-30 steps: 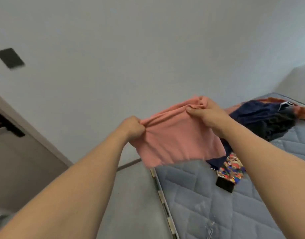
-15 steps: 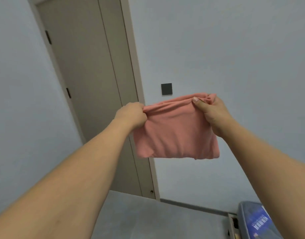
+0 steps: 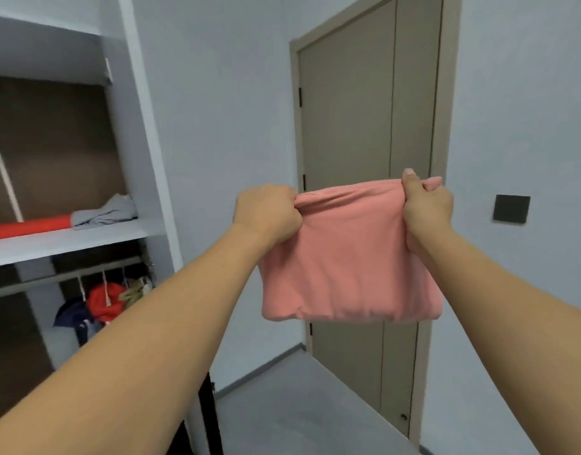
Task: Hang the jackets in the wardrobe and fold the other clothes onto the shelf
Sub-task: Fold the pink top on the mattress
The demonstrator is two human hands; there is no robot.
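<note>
A folded pink garment (image 3: 348,261) hangs in the air in front of me. My left hand (image 3: 266,213) grips its upper left corner and my right hand (image 3: 427,205) grips its upper right corner. At the left stands the open wardrobe, whose white shelf (image 3: 69,239) carries a folded orange garment (image 3: 26,226) and a folded grey garment (image 3: 108,210). Below the shelf, jackets (image 3: 102,303) in red, navy and beige hang from a rail (image 3: 62,277).
A closed beige door (image 3: 364,126) fills the wall behind the pink garment. A dark wall switch (image 3: 511,208) sits to its right. A white wardrobe side panel (image 3: 144,126) stands between shelf and wall. Grey floor (image 3: 299,405) lies below.
The view has swung left from the bed past the door to the wardrobe. Both hands still hold the pink garment the same way.
</note>
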